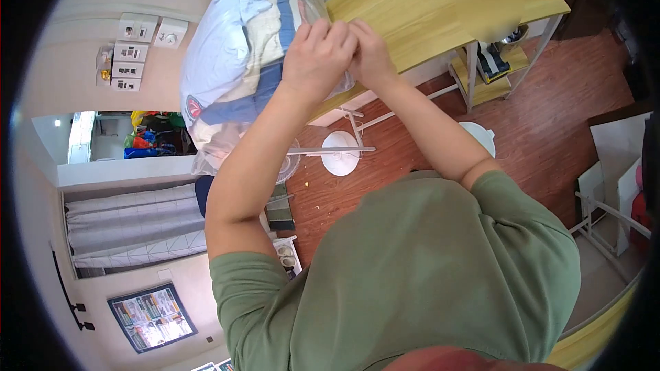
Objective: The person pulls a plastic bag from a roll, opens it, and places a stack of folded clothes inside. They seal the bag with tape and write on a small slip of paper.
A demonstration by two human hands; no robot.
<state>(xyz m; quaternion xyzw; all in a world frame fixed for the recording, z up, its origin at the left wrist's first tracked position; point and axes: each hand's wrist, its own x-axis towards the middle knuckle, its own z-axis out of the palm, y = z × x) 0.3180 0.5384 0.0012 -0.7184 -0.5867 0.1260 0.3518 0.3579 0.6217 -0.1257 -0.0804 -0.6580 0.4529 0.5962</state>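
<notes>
A large clear plastic bag (237, 55), stuffed with folded white, blue and cream cloth, rests at the end of a wood-topped table. My left hand (320, 55) is closed at the bag's right side, its fingers bent round the gathered plastic. Right up against it, my right hand (371, 53) is closed too, with its fingertips pinched at the same spot. The bit of plastic between the fingers is mostly hidden by the hands.
The wood-topped table (399, 10) extends to the right, with a blurred patch near its far end. Below it are a metal frame, a lower shelf (491, 93) with dark items, and round white bases (340, 153) on the wooden floor (385, 165). A curtain (137, 223) hangs at left.
</notes>
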